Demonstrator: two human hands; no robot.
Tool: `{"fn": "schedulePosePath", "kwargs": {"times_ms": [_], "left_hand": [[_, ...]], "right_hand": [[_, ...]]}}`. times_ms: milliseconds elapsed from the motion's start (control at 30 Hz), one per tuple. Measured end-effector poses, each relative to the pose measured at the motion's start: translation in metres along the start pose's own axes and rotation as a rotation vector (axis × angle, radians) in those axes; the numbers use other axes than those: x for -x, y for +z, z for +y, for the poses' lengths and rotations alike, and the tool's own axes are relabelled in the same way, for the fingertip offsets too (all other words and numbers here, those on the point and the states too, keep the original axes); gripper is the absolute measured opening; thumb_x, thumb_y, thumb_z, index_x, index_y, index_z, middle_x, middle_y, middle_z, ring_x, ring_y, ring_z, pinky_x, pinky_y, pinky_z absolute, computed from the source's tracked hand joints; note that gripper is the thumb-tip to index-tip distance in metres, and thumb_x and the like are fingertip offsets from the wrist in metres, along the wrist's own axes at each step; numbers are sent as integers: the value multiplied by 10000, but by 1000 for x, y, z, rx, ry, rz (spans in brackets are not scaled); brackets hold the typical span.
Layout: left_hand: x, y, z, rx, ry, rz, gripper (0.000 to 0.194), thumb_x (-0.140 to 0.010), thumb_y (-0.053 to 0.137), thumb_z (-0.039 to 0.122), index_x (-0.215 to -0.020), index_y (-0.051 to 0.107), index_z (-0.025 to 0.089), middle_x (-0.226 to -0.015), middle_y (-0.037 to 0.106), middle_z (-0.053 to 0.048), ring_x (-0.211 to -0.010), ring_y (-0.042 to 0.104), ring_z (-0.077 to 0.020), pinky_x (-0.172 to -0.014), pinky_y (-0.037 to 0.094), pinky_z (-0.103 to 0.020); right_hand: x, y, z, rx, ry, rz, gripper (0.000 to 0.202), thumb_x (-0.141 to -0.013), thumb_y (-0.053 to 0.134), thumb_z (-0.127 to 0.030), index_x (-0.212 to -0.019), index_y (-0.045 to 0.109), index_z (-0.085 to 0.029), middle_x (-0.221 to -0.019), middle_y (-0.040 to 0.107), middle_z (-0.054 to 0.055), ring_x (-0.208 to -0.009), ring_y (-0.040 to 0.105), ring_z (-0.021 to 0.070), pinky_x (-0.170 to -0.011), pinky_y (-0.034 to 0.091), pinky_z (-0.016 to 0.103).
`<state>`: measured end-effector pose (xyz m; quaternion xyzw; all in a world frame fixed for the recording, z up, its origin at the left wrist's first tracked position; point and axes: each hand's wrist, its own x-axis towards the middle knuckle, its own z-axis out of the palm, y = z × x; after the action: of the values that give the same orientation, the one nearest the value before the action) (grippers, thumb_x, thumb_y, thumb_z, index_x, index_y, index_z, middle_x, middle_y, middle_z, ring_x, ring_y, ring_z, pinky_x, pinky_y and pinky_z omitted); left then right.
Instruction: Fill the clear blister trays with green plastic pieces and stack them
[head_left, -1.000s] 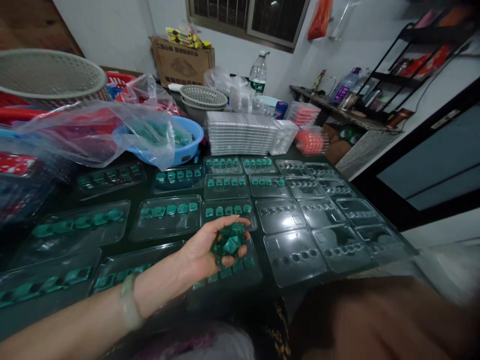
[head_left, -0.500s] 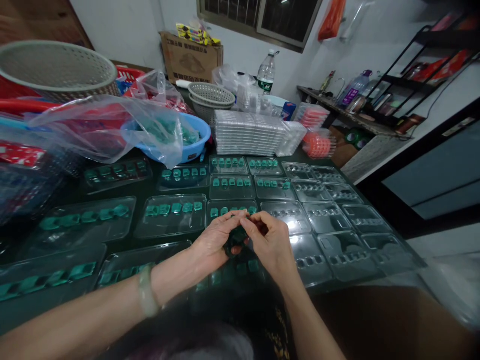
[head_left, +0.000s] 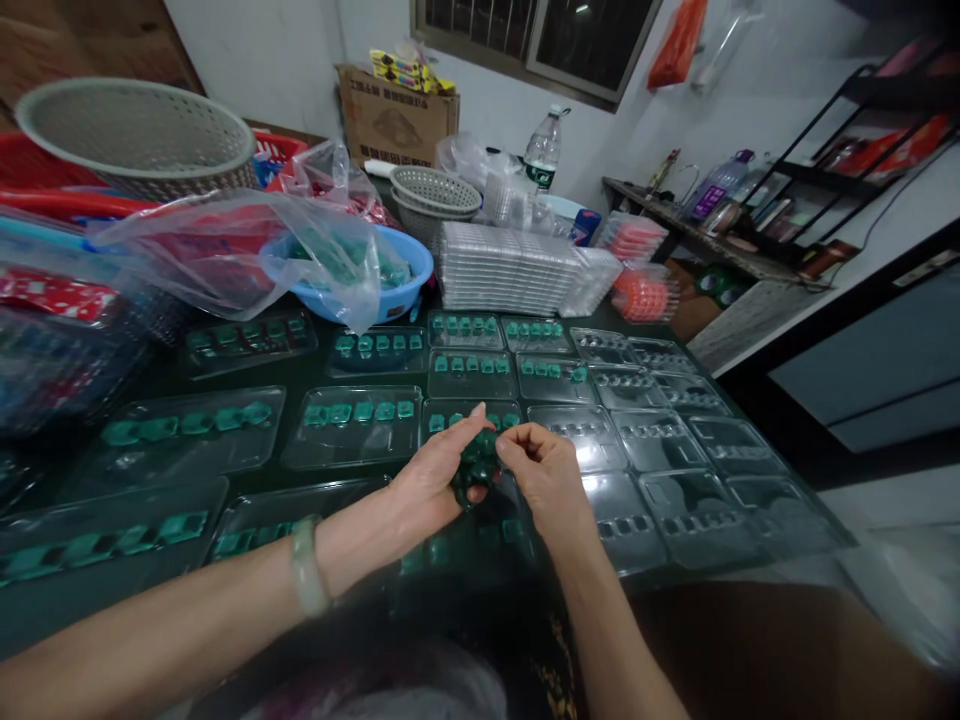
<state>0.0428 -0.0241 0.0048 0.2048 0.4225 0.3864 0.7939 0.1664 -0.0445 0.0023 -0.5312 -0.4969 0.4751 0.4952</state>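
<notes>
Green pieces [head_left: 478,468], cupped in left grip [head_left: 433,472]

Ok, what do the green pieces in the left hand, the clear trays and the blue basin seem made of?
The green pieces look glossy and somewhat see-through: perhaps resin, plastic or glass; the look leaves it open. The clear trays seem thin, shiny moulded plastic, given their transparency, glare and formed hollows. The blue basin is probably smooth plastic, from its even colour.
</notes>
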Motion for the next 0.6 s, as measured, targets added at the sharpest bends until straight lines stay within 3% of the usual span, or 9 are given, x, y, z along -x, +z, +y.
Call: {"fn": "schedulePosePath", "kwargs": {"times_ms": [267,433,600], "left_hand": [[2,-7,4,109,-103,-95,218,-651,678,276,-768,546,148,-661,554,-10,-497,543,-100,-324,307,-153],[5,-12,9,21,-95,-168,247,-657,672,275,-850,561,166,-739,564,-25,-516,562,-103,-307,243,-134],[7,-11,10,-51,-85,-216,240,-650,678,269,-843,562,187,-750,548,-15,-536,580,-119,-320,242,-138]], "right_hand": [[-8,-5,10,-333,166,-59,153,-697,569,-283,-623,507,-164,-454,324,-86,-381,261,30,-366,196,165],[-13,-17,8,-611,300,-167,196,-669,589,-246,-599,420,-173,-495,307,-84,-390,227,26,-355,165,158],[-14,-18,10,-642,349,-237,191,-680,590,-239,-600,434,-163,-510,327,-77,-388,227,22,-345,153,157]]}}
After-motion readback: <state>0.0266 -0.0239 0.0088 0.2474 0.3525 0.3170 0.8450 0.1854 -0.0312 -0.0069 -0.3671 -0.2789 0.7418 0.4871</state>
